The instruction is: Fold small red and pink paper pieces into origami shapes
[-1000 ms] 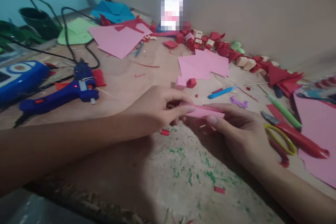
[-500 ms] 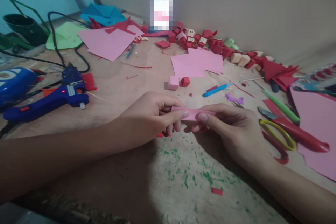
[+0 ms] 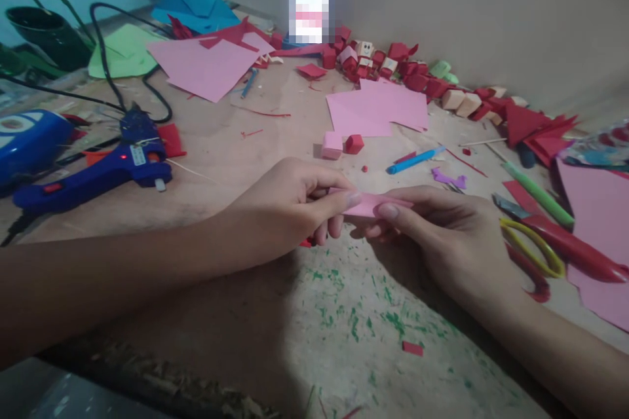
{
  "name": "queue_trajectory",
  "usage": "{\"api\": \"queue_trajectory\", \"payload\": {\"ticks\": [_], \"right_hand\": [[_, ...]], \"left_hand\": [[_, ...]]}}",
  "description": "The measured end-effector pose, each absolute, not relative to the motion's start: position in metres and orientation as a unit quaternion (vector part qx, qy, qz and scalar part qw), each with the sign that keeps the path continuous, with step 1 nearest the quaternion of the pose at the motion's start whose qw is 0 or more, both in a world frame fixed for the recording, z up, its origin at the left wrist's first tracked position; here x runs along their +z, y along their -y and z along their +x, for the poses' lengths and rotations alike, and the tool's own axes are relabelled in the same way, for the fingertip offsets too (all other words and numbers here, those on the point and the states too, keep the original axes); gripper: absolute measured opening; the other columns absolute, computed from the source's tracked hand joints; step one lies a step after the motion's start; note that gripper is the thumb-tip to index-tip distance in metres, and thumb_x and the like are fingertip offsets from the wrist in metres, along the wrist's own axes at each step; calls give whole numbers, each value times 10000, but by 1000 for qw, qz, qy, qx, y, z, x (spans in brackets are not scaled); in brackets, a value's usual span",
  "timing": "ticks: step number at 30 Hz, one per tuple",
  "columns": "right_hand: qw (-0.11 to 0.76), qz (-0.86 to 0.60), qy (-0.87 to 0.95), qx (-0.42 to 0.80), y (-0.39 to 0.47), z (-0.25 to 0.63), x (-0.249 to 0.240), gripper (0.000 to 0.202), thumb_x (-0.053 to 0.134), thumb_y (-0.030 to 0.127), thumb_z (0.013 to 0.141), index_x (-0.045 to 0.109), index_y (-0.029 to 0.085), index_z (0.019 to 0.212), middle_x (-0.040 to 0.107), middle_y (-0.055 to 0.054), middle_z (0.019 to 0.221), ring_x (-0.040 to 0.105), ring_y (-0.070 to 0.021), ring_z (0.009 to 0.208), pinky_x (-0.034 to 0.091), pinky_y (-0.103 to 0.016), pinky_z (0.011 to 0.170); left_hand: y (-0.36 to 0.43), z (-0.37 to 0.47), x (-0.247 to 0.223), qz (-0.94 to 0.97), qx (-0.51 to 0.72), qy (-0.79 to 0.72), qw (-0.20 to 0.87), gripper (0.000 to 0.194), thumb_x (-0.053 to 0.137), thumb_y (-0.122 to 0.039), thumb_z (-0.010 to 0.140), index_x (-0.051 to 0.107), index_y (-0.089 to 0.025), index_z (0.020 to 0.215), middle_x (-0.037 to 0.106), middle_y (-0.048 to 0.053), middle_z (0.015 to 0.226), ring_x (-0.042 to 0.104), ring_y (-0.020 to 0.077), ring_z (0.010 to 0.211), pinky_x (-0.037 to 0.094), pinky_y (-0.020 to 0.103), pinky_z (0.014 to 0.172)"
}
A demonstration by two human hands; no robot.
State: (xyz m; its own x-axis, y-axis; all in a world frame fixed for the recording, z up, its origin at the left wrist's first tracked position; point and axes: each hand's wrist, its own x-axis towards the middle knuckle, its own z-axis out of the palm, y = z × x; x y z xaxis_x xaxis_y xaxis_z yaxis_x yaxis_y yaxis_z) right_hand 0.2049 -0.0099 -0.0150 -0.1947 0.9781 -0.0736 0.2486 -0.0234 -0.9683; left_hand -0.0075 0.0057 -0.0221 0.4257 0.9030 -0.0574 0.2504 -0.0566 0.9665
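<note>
A small strip of pink paper (image 3: 366, 204) is stretched between my two hands above the table. My left hand (image 3: 299, 200) pinches its left end, thumb on top and fingers curled beneath. Its right end is gripped by my right hand (image 3: 432, 216) in the same way, the thumb pressing down near the middle. Just beyond the hands stand a pink paper cube (image 3: 332, 145) and a red paper cube (image 3: 354, 144). A bit of red, partly hidden, shows under my left hand.
A blue glue gun (image 3: 98, 173) with a lit red light lies at left. Red-handled scissors (image 3: 574, 245) and a green pen-like tool (image 3: 538, 193) lie at right. Pink sheets (image 3: 378, 108) and a blue pen (image 3: 415, 160) lie farther back, before a row of red paper blocks (image 3: 417, 78).
The view has shifted slightly, so the table things appear a little higher and to the right. Both hands keep their pinch on the pink paper strip.
</note>
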Motion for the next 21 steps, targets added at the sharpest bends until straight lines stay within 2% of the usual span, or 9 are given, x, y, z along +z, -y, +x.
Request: {"api": "queue_trajectory", "payload": {"ticks": [9,16,21], "right_hand": [[379,-518,595,484,10,199,-15,30,792,253,881,818,250,867,787,-3,690,750,-175,600,648,-286,601],[379,-517,598,481,11,199,-14,55,803,242,874,816,192,857,782,-20,696,729,-136,576,582,-192,502],[378,-517,602,477,11,199,-13,52,800,212,873,810,185,830,781,-20,688,728,-129,582,592,-190,537]], "left_hand": [[-5,-10,-23,677,320,-426,507,360,568,-268,979,632,-172,639,667,0,615,580,88,497,429,197,457],[-4,-11,-20,685,308,-435,497,368,543,-269,992,635,-169,650,657,10,612,567,88,515,399,209,461],[-4,-11,-22,696,309,-438,478,389,531,-277,1004,636,-169,646,641,8,599,541,86,501,381,221,461]]}}
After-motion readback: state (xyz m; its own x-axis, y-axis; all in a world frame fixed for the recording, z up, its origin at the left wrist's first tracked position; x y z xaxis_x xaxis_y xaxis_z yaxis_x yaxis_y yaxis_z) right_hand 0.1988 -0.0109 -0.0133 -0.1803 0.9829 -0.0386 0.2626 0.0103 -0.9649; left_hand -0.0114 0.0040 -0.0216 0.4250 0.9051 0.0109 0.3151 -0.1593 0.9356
